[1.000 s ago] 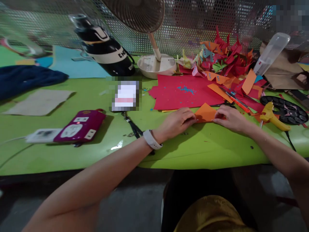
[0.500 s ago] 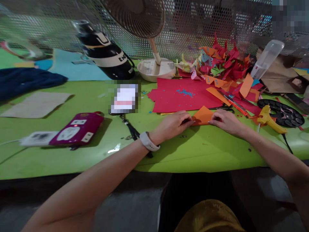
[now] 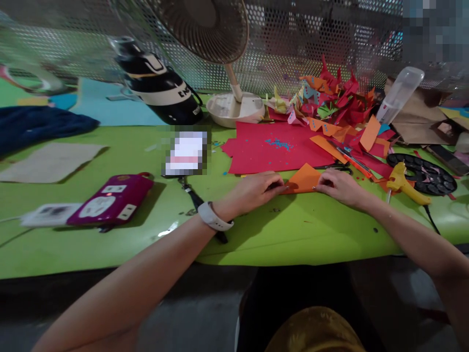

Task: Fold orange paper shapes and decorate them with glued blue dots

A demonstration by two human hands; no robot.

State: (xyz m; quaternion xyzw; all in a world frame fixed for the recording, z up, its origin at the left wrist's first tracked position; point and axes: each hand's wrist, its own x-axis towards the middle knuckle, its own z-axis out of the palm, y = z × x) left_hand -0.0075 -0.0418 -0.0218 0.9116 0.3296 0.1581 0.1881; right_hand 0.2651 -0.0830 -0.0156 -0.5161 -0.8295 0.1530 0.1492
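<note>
A folded piece of orange paper (image 3: 303, 178), triangular with its peak away from me, rests on the green table (image 3: 278, 239). My left hand (image 3: 256, 189) pinches its left corner, a white band around that wrist. At the opposite corner, my right hand (image 3: 339, 187) is closed with thumb and fingertips on the paper. Just behind lie red sheets (image 3: 256, 151) sprinkled with small blue bits. Dark-handled scissors (image 3: 339, 168), partly covered, lie beyond the right hand.
Folded paper shapes (image 3: 330, 98) are heaped at the back right. A yellow glue gun (image 3: 406, 185) lies by a black palette (image 3: 436, 173). To the left are a phone (image 3: 186, 154), a purple power bank (image 3: 112, 199), a bottle (image 3: 161, 88) and a fan (image 3: 234, 107).
My left hand has slid slightly left along the orange paper's lower edge, widening the gap between my hands. The whole view has shifted a little. Both hands keep their hold.
</note>
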